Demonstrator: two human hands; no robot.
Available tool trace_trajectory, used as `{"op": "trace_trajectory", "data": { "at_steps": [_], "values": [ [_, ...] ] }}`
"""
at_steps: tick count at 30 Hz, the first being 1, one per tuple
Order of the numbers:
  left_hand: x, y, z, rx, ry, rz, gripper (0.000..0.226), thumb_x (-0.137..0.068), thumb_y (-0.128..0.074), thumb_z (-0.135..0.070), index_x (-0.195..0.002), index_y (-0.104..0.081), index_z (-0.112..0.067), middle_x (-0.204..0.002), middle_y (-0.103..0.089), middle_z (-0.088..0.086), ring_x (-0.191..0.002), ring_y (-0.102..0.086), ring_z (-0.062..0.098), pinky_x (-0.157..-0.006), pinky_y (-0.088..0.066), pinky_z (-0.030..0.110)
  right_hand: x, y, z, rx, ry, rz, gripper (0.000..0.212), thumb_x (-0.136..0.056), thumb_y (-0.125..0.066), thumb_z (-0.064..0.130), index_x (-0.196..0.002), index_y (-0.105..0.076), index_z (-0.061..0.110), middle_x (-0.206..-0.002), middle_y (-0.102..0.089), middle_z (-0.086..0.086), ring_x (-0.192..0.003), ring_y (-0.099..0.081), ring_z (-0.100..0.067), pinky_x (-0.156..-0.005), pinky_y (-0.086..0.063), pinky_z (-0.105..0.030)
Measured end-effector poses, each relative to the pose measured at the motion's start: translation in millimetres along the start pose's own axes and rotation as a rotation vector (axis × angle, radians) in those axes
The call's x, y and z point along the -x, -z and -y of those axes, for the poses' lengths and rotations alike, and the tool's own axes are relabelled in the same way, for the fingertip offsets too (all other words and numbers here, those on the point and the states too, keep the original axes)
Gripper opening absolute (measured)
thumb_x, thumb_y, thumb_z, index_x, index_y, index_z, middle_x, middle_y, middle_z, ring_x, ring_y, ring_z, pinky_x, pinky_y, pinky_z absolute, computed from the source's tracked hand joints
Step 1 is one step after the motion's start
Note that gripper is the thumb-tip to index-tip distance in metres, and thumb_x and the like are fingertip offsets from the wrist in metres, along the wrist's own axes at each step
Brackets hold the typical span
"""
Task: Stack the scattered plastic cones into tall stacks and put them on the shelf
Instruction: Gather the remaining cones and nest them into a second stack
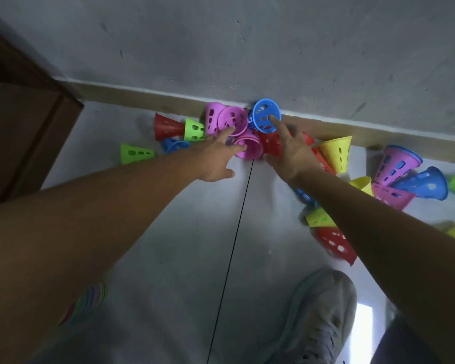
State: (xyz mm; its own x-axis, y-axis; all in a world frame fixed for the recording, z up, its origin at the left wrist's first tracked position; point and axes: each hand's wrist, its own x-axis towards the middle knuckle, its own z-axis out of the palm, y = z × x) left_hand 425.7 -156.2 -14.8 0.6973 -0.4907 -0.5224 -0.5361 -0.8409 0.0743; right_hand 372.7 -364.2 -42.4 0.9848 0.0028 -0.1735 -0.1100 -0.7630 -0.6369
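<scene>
While both bare arms reach toward the skirting board, the left hand (pixel 216 158) spreads its fingers over a pink perforated plastic cone (pixel 233 120) lying on its side, fingertips touching its rim. The right hand (pixel 290 151), also spread, puts one fingertip on the rim of a blue perforated plastic cone (pixel 264 115) tipped against the grey wall (pixel 247 43). More coloured cones (red, green, yellow) lie scattered along the grey floor (pixel 184 232), beside a grey shoe (pixel 318 319).

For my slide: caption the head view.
Both hands, left hand and right hand, reach into scattered cones by the wall.
</scene>
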Motion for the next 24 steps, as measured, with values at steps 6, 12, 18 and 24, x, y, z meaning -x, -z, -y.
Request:
{"op": "trace_trajectory", "data": {
  "at_steps": [6, 12, 18, 24],
  "values": [
    [-10.1, -0.1, 5.8, -0.026, -0.027, 0.002, 0.077, -0.096, -0.062, -0.04, -0.16, -0.022, -0.023, -0.166, -0.015, 0.009, -0.146, -0.032, 0.036, -0.116, -0.035, 0.047, -24.8, 4.9, -2.3, 0.074, -0.018, 0.083, 0.08, -0.09, -0.068, 0.027, -0.157, -0.025, 0.027, -0.152, -0.029, -0.021, -0.127, -0.051, -0.042, -0.11, -0.04, -0.039],
    [7.1, -7.4, 10.3, 0.018, -0.063, -0.062, 0.066, -0.095, -0.063, -0.035, -0.152, -0.038, -0.011, -0.153, -0.035, 0.012, -0.133, -0.047, 0.035, -0.107, -0.044, 0.046, -33.8, -1.5, -5.4, 0.183, -0.037, 0.099, 0.063, -0.092, -0.066, 0.028, -0.149, -0.038, 0.023, -0.137, -0.044, -0.019, -0.115, -0.056, -0.041, -0.099, -0.043, -0.041],
    [62.1, -6.9, 17.6, 0.161, -0.062, -0.117, 0.053, -0.097, -0.062, -0.03, -0.145, -0.05, -0.012, -0.142, -0.048, 0.008, -0.127, -0.052, 0.026, -0.103, -0.046, 0.039, -20.9, -17.9, -6.5, 0.013, -0.064, 0.037, 0.047, -0.088, -0.073, 0.026, -0.132, -0.059, 0.016, -0.116, -0.067, -0.015, -0.107, -0.062, -0.033, -0.092, -0.048, -0.036],
    [138.7, 9.3, 40.4, 0.253, -0.033, -0.183, 0.05, -0.097, -0.063, -0.034, -0.142, -0.056, -0.015, -0.137, -0.056, 0.005, -0.112, -0.057, 0.019, -0.096, -0.044, 0.031, -18.6, -7.6, 22.4, -0.046, -0.096, 0.007, 0.035, -0.09, -0.071, 0.031, -0.122, -0.066, 0.018, -0.094, -0.067, -0.005, -0.088, -0.064, -0.025, -0.08, -0.047, -0.027]
  ]
}}
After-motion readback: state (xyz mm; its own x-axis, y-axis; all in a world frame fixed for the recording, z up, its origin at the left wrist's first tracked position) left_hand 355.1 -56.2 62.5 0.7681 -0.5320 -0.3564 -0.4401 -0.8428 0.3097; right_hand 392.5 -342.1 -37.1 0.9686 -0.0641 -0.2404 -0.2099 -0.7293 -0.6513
